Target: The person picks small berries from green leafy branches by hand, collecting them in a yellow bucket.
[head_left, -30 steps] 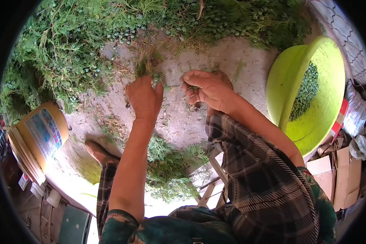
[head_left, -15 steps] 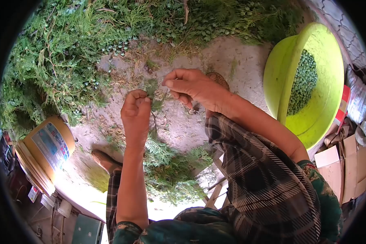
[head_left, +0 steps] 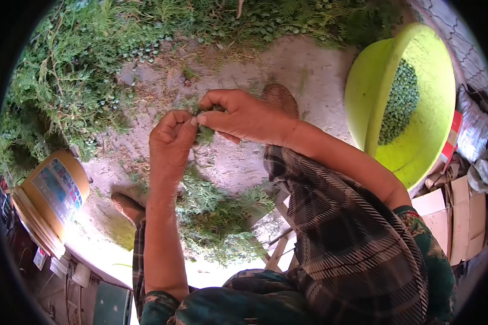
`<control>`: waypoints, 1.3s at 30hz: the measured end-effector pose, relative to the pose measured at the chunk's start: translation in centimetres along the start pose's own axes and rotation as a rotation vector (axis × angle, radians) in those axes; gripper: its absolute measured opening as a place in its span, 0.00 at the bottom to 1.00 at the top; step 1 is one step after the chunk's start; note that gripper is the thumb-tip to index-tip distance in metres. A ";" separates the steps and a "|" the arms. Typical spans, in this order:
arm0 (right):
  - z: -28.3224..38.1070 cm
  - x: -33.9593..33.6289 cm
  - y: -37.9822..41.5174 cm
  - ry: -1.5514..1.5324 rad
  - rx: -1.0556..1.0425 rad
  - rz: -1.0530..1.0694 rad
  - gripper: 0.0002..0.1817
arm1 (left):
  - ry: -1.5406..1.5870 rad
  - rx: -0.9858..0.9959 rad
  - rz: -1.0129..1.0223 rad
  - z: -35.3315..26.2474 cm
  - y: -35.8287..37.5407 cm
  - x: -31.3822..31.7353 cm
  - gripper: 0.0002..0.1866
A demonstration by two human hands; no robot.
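Observation:
My left hand [head_left: 171, 138] pinches a small green sprig [head_left: 205, 134] between thumb and fingers. Touching it at the same spot is my right hand [head_left: 238, 116], its thumb and forefinger closed at the sprig; whatever lies between those fingertips is too small to name. Beneath my hands, more cut green branches [head_left: 217, 208] lie near my legs. At the right, a tilted lime-green basin [head_left: 428, 124] holds a heap of small green cones or berries [head_left: 400, 103].
A large pile of green branches [head_left: 81, 70] spreads across the top and left. A yellow bucket [head_left: 59, 187] lies tilted at the left. Cardboard [head_left: 461, 216] and a plastic bag [head_left: 473, 127] are at the right. My shoes [head_left: 280, 100] rest on the dusty floor.
My right hand has moved left and slightly down to meet my left hand at the sprig. The surroundings have shifted a little left and up in view.

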State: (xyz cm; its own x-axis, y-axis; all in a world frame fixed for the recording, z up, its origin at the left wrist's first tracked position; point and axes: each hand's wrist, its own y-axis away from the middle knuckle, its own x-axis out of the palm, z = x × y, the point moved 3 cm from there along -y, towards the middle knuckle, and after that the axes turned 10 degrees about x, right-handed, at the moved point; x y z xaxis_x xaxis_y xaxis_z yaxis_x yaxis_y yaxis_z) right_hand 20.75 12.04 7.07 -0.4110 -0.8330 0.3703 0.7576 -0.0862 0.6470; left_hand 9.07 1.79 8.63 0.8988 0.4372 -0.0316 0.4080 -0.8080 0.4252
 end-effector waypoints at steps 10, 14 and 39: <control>-0.2 0.2 0.1 -0.108 -0.096 0.122 0.16 | -0.008 -0.182 0.023 -1.3 0.4 0.4 0.08; -0.8 0.5 0.3 -0.407 -0.109 0.265 0.17 | 0.317 -0.210 0.042 -0.9 0.8 -0.3 0.07; -1.3 -1.7 0.5 -1.109 0.000 0.299 0.10 | 0.664 -0.263 0.197 -0.7 0.8 0.6 0.10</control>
State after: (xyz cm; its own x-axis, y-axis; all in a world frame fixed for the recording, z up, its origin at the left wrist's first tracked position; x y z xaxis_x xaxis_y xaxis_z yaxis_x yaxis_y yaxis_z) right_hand 22.44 12.70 5.92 -0.4349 0.1194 0.8925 0.9002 0.0338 0.4341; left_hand 9.80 1.67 9.59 0.6314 0.5084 0.5856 0.1226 -0.8111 0.5720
